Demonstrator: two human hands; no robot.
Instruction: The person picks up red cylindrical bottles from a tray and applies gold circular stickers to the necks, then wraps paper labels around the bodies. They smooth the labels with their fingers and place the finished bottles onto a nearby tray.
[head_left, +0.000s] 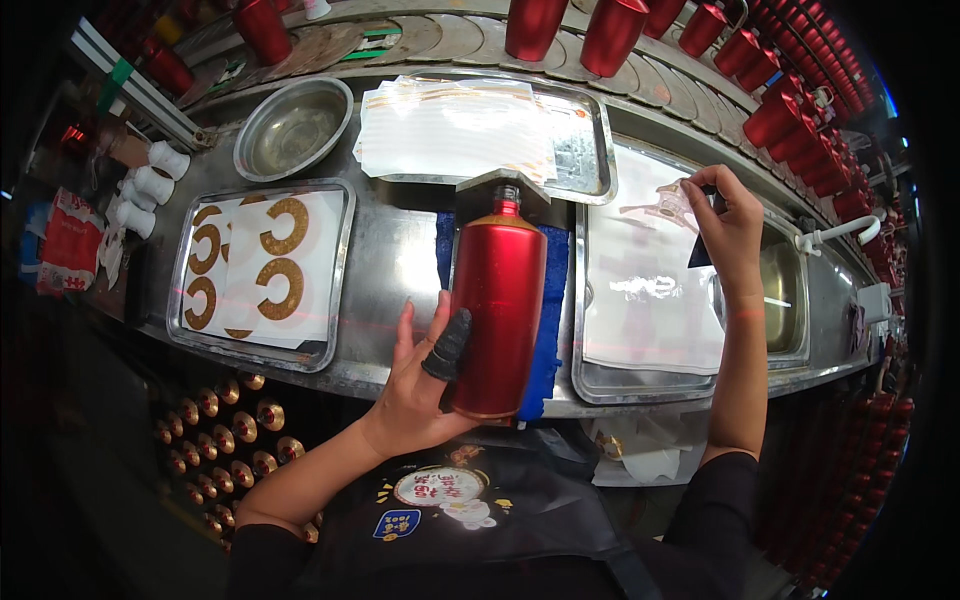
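Note:
A glossy red bottle [500,310] with a dark threaded neck stands out in the middle, its neck toward the far side. My left hand [405,395] grips its lower left side, with a black cover on one digit pressed against the bottle and other fingers stretched up. Over the right tray, my right hand [727,215] pinches the edge of a clear decal [660,207] with a pale gold pattern. A dark, pointed flat piece [702,252] sticks out below that hand; how it is held is hidden. Blue cloth [545,370] shows behind the bottle.
A left tray [345,250] bears sheets of gold C-shaped decals [283,288]. Beyond are a metal bowl [293,130] and a tray of stacked sheets [450,130]. White sheets lie in the right tray [640,385], beside a sink [785,290]. Red bottles [535,30] line the conveyor.

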